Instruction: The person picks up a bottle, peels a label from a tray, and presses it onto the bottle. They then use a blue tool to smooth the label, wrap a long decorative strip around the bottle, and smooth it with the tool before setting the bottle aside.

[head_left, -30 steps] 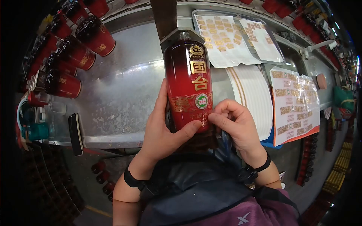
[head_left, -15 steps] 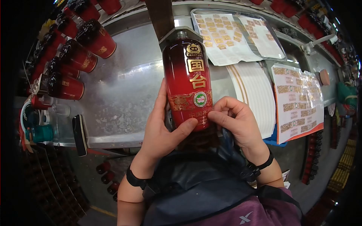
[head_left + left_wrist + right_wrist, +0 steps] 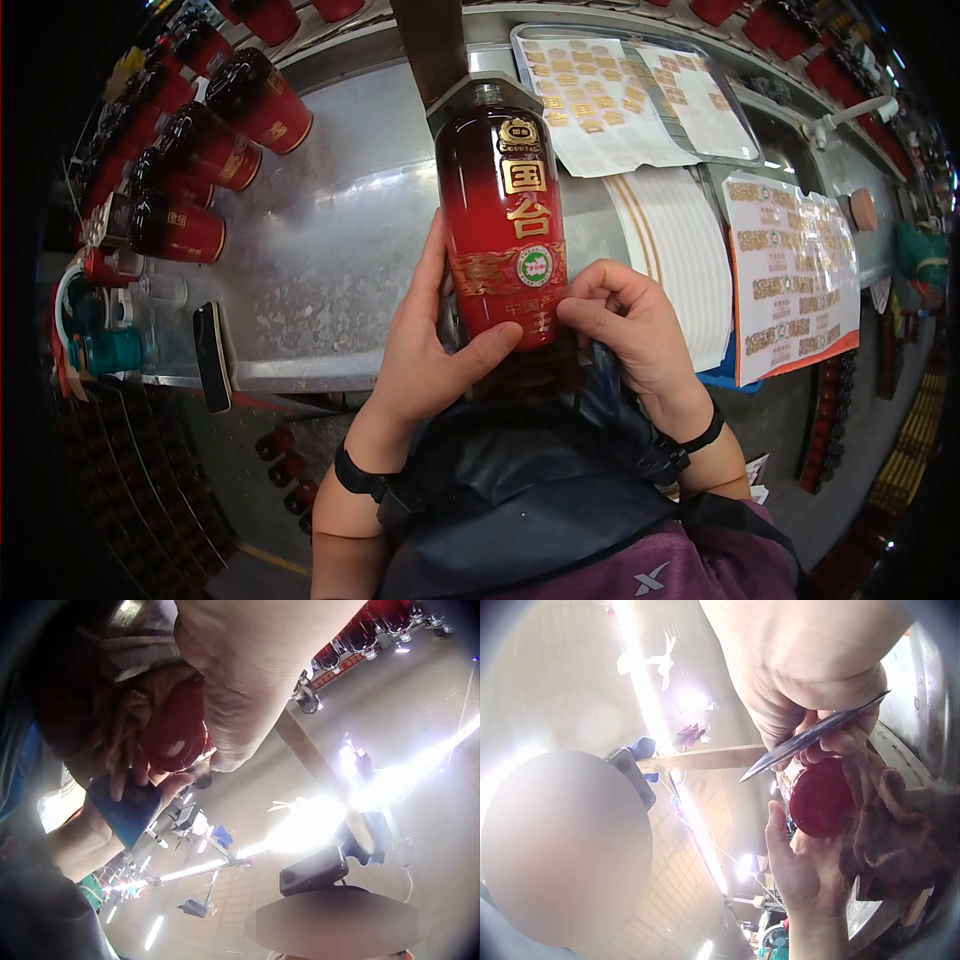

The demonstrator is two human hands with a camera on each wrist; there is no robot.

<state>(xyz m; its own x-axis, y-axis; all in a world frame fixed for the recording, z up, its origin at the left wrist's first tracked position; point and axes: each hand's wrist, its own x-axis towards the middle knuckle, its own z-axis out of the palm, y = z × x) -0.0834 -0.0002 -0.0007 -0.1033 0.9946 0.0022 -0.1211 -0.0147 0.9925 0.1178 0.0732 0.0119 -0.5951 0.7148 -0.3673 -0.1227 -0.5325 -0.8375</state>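
A red bottle (image 3: 503, 205), dark toward its neck and lettered in gold, lies with its front facing up and its neck away from the person. My left hand (image 3: 415, 345) grips its lower left side, thumb across the front near the base. At the lower right edge of the front label is my right hand (image 3: 637, 325), thumb and forefinger tips together against the bottle. A flat blue blade-like piece (image 3: 126, 806) is held in the curled right fingers, seen edge-on in the right wrist view. Brown cloth (image 3: 889, 825) lies beside the bottle's base.
Similar bottles (image 3: 257, 100) stand along the left of the metal table (image 3: 310, 240). To the right are a tray (image 3: 745, 150) with sticker sheets, a striped white towel (image 3: 680, 265) and a label sheet (image 3: 795, 280). A phone (image 3: 210, 355) lies at the front left edge.
The head view has shifted slightly. Both hands stay at the lower part of the bottle with hardly any movement, and the left thumb has moved slightly left.
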